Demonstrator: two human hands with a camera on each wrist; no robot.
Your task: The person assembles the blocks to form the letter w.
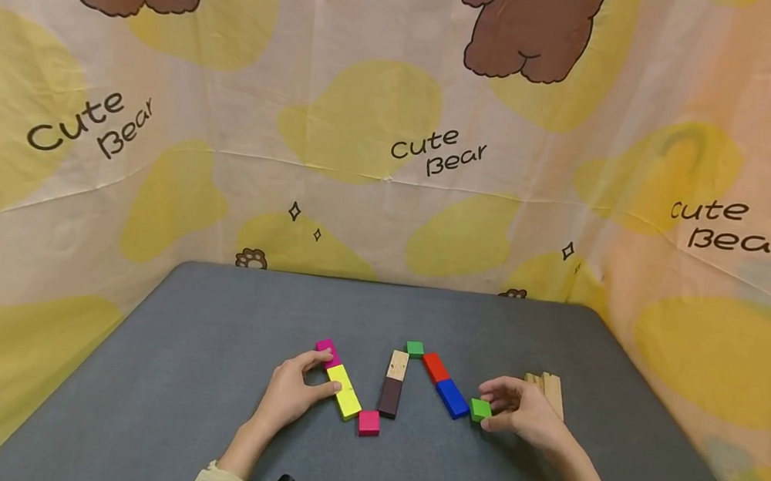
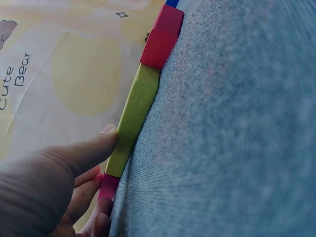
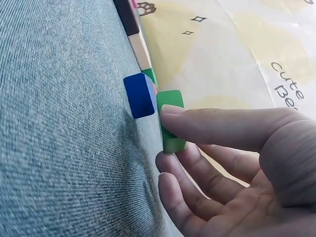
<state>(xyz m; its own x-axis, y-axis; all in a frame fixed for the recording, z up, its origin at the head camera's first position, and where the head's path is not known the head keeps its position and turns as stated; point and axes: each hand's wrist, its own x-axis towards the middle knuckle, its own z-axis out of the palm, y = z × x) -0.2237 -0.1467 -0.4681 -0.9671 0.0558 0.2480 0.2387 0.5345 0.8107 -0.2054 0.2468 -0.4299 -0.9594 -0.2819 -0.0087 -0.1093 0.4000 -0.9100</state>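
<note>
My right hand (image 1: 525,415) pinches a light green block (image 1: 480,411) between thumb and fingers, just right of the blue block's near end. Seen from the right wrist, the thumb lies flat on the green block's face beside the blue block (image 3: 139,96). On the left, my left hand (image 1: 290,390) touches two blocks in a slanted line: the thumb on the yellow block (image 1: 344,394), fingertips at the magenta block (image 1: 325,347). In the left wrist view the thumb tip presses the yellow block (image 2: 132,123). A pinkish-red block (image 1: 369,423) sits at the yellow block's near end.
The zigzag continues through a dark brown block (image 1: 390,397), a natural wood block (image 1: 397,365), a green block (image 1: 414,349) and a red block (image 1: 435,367). Several plain wood sticks (image 1: 553,394) lie behind my right hand. A printed cloth (image 1: 388,217) hangs behind the grey table (image 1: 247,297).
</note>
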